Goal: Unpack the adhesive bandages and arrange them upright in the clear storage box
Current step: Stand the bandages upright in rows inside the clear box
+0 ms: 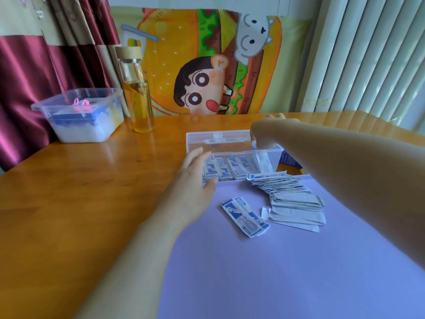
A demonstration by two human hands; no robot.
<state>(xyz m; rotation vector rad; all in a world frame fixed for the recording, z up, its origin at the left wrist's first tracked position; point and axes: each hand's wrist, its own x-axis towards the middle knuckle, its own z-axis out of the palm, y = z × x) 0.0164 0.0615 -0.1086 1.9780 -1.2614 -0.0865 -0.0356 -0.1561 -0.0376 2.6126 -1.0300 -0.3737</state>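
Note:
The clear storage box (273, 155) stands open on the table's middle, its lid (216, 138) tipped back behind it. Several blue-and-white bandages (226, 170) stand upright inside its left part. My left hand (195, 178) rests with straight fingers against the box's left end. My right hand (264, 132) reaches over the box's right end with fingers pointing down into it; whether they pinch a bandage is hidden. A fanned pile of bandages (292, 199) lies on the purple mat in front of the box, and one small stack (245, 216) lies apart to its left.
A purple mat (276, 272) covers the near table. A glass bottle with amber liquid (138, 93) and a lidded plastic bin (80, 116) stand at the back left. A dark blue carton (291, 160) peeks out behind my right forearm.

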